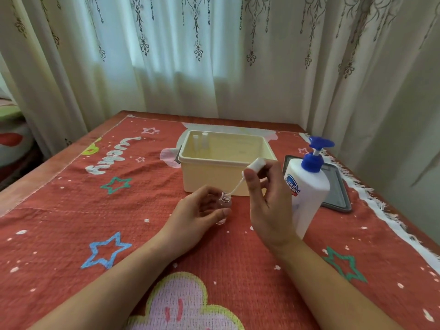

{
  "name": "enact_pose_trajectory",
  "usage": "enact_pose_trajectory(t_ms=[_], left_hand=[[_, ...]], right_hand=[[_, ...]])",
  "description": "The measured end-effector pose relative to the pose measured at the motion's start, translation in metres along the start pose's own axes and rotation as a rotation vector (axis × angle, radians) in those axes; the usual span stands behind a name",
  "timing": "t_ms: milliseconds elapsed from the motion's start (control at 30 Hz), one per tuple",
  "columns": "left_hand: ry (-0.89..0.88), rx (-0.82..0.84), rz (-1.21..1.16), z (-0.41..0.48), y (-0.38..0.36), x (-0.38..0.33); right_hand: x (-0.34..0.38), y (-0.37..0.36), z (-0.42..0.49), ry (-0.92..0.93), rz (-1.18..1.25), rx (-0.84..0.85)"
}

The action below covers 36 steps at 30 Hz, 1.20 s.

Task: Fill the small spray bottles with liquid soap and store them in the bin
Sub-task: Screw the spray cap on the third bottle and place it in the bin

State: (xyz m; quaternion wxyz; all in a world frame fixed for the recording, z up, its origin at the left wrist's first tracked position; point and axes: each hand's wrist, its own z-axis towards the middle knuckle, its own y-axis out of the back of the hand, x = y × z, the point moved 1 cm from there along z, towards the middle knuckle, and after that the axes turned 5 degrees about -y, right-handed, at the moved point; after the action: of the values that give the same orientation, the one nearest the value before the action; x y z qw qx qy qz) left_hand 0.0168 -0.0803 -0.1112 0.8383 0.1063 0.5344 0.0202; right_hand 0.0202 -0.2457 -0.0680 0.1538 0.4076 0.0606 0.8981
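My left hand (195,215) grips a small clear spray bottle (224,204), held upright just in front of the cream bin (221,173). My right hand (266,198) pinches the bottle's white spray cap (256,164); the cap's thin dip tube (237,188) slants down, and its tip sits at the bottle's open neck. Two small white-capped spray bottles (200,139) stand inside the bin at its far left corner. The big white soap bottle (307,189) with a blue pump stands right beside my right hand.
A grey-rimmed bin lid (338,186) lies flat behind the soap bottle on the right. A red patterned cloth (95,210) covers the table, with a white fringe along its right edge. Curtains hang close behind the table.
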Motion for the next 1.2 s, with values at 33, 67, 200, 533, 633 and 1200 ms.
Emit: enact_pose_trajectory(t_ms=[33, 67, 200, 533, 633, 1200], left_hand=[[0.001, 0.000, 0.000, 0.000, 0.000, 0.000], [0.002, 0.004, -0.002, 0.000, -0.001, 0.001], [0.004, 0.002, 0.004, 0.000, -0.001, 0.003], [-0.006, -0.021, -0.002, 0.000, -0.001, 0.003], [-0.009, -0.030, 0.003, 0.000, -0.001, 0.002], [-0.014, -0.026, -0.003, -0.002, -0.001, -0.003]], right_hand=[[-0.001, -0.001, 0.000, -0.008, -0.014, 0.027], [-0.002, -0.003, 0.001, -0.015, -0.030, 0.051], [-0.009, -0.008, 0.003, -0.004, -0.088, 0.140], [-0.017, -0.013, 0.001, -0.001, -0.184, 0.264], [-0.015, -0.012, 0.001, -0.018, -0.167, 0.269], [-0.014, -0.008, 0.000, -0.093, -0.150, 0.265]])
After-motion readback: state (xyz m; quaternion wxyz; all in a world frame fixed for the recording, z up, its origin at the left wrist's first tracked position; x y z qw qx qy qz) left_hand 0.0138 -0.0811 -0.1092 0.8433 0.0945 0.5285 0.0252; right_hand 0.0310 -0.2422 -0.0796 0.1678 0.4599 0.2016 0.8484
